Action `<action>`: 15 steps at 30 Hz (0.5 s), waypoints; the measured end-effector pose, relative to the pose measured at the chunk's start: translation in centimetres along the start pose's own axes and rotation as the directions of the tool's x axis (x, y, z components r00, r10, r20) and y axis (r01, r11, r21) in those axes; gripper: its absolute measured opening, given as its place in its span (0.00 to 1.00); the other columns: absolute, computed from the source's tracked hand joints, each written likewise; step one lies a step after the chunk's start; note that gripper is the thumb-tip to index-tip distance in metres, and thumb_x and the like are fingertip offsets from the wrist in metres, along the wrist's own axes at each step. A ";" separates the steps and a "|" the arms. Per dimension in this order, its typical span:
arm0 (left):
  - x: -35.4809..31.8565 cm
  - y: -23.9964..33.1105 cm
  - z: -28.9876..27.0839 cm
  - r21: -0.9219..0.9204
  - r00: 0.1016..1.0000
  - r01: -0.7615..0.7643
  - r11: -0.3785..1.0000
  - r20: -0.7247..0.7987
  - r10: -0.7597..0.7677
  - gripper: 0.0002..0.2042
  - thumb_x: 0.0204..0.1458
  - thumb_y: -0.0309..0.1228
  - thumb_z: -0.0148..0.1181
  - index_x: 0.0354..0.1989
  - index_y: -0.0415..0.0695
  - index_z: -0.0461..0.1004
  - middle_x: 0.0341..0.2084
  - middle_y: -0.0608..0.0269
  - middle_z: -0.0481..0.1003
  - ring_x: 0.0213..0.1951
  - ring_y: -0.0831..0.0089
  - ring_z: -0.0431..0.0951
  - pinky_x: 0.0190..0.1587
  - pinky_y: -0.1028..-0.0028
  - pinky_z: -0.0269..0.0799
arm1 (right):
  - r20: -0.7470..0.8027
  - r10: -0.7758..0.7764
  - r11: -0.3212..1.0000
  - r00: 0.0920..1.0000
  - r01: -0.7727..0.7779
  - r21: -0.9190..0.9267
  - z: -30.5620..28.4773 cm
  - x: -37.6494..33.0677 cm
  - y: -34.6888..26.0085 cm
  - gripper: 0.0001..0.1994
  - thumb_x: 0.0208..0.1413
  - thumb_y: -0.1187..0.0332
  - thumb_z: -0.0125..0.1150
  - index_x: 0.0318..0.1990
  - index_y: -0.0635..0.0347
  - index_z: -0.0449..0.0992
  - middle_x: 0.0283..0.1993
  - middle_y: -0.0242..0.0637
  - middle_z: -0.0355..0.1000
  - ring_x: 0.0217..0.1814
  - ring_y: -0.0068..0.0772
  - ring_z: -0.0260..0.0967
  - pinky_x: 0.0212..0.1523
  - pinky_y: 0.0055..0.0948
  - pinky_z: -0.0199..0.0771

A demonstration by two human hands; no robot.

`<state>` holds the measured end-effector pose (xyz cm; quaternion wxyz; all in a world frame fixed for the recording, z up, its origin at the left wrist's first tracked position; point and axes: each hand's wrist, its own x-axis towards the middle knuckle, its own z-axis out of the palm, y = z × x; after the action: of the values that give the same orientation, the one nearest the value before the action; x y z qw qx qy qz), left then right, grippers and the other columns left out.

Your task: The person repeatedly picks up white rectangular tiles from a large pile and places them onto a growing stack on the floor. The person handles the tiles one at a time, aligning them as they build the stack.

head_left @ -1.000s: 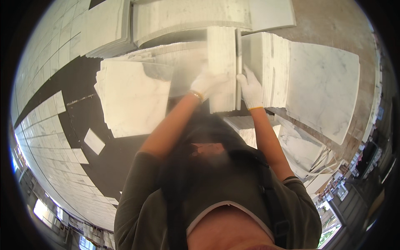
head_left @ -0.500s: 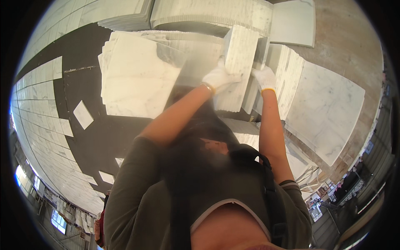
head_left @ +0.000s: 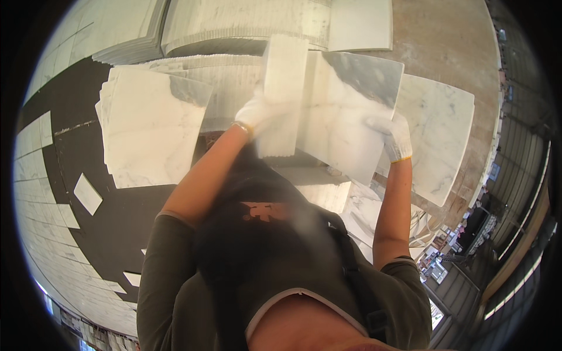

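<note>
Beside the upright stack (head_left: pixel 284 88), the grey-cornered slab (head_left: pixel 345 117) has been swung face-up — its veining now exposed — and is grasped by the right hand (head_left: pixel 392 136), while the left hand's (head_left: pixel 256 115) grip cannot be told.

Square white marble tile with a grey corner (head_left: pixel 348 108): turned from edge-on to broad face showing, swung rightward from the pale edge-on tile block (head_left: pixel 285 88).
White-gloved right hand (head_left: pixel 391 136): shifted from beside the block to the tile's right edge.
</note>
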<state>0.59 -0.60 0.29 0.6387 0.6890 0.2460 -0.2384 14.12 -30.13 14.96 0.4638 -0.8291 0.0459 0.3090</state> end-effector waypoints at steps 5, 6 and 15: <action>0.8 -0.7 0.6 0.043 0.999 0.031 0.999 -0.032 -0.029 0.61 0.49 0.58 0.66 0.75 0.29 0.32 0.57 0.42 0.76 0.60 0.55 0.77 0.62 0.68 0.70 | -0.051 -0.002 0.997 0.999 0.006 0.077 -5.3 -5.1 -2.8 0.28 0.44 0.71 0.67 0.55 0.77 0.76 0.50 0.44 0.79 0.49 0.36 0.77 0.55 0.31 0.75; 0.9 -0.9 0.7 0.056 1.000 0.021 0.998 -0.023 -0.020 0.61 0.49 0.58 0.66 0.75 0.29 0.32 0.58 0.41 0.75 0.60 0.54 0.77 0.62 0.68 0.70 | -0.054 -0.020 0.993 0.998 0.026 0.112 -5.8 -5.9 -3.1 0.28 0.44 0.71 0.67 0.55 0.77 0.76 0.50 0.45 0.79 0.50 0.36 0.77 0.56 0.31 0.75; 1.6 -2.0 1.0 0.029 0.999 -0.012 1.000 -0.030 0.013 0.60 0.48 0.57 0.68 0.74 0.29 0.37 0.60 0.40 0.73 0.62 0.54 0.75 0.63 0.66 0.69 | -0.169 -0.112 0.973 0.979 0.142 0.182 -8.1 -10.2 -6.7 0.32 0.44 0.70 0.66 0.60 0.77 0.72 0.54 0.48 0.77 0.55 0.40 0.75 0.59 0.35 0.74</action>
<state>0.51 -1.44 -2.36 0.6265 0.7030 0.2480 -0.2275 12.19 -34.94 28.66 0.5557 -0.8032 0.0589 0.2063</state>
